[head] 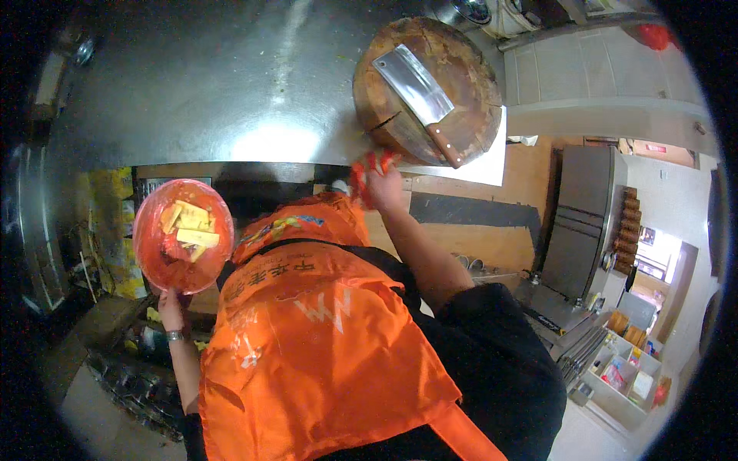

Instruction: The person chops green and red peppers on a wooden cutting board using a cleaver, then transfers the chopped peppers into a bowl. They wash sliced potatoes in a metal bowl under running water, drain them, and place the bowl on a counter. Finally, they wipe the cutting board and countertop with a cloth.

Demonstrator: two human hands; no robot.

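My left hand (171, 308) grips the near edge of a red plastic bowl (199, 278), held out to the left of my body. Several pale yellow cut food pieces (198, 237) lie in it; their kind is unclear. My right hand (385, 189) is closed around a crumpled red thing (358, 177), a cloth or thin plastic, at the counter's front edge. Just beyond that hand stands a round wooden chopping block (475, 78). A cleaver (416, 86) lies flat on it, its wooden handle pointing towards me.
A steel counter (196, 86) stretches ahead and to the left. My orange apron (323, 357) bears writing. Below my left hand is a dark crate (132, 386) on the floor. A steel refrigerator (576, 213) and a divided white bin (611, 397) stand on the right.
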